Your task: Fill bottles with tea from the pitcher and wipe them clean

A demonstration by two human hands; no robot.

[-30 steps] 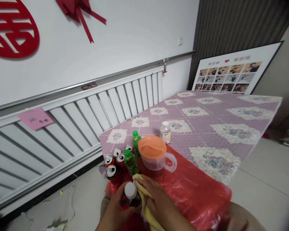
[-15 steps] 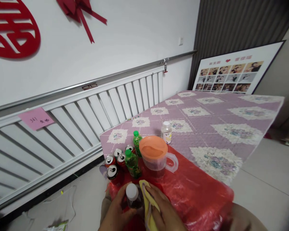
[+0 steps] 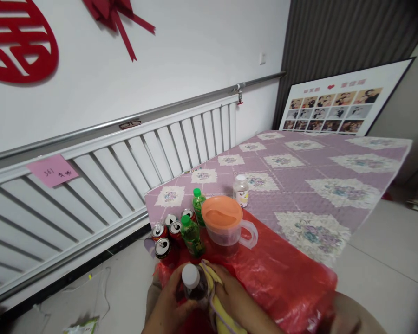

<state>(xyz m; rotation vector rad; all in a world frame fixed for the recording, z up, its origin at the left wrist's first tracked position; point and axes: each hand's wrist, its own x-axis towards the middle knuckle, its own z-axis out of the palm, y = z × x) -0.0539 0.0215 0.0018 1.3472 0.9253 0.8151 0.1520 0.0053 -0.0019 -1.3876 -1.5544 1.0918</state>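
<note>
A bottle with a white cap and dark contents (image 3: 199,290) stands upright near the front edge, its lower part hidden. My left hand (image 3: 170,297) is closed around its left side, thumb across the front. My right hand (image 3: 228,294) grips a yellow cloth (image 3: 221,315) with a purple edge and presses it against the bottle's right side. Just beyond are a green-capped bottle (image 3: 192,236) and a clear plastic pitcher (image 3: 225,236) with an orange lid (image 3: 222,213). Several drink cans (image 3: 163,250) cluster to the left.
A red plastic sheet (image 3: 282,269) lies under the pitcher, over a purple floral tablecloth (image 3: 285,181). Farther back stand a second green bottle (image 3: 199,206) and a clear white-capped bottle (image 3: 241,192). A white radiator (image 3: 125,171) runs along the left wall.
My right hand has shifted slightly forward and wrapped farther round the bottle's far side. The yellow cloth has moved with it and now trails under my wrist. The left hand stays on the bottle.
</note>
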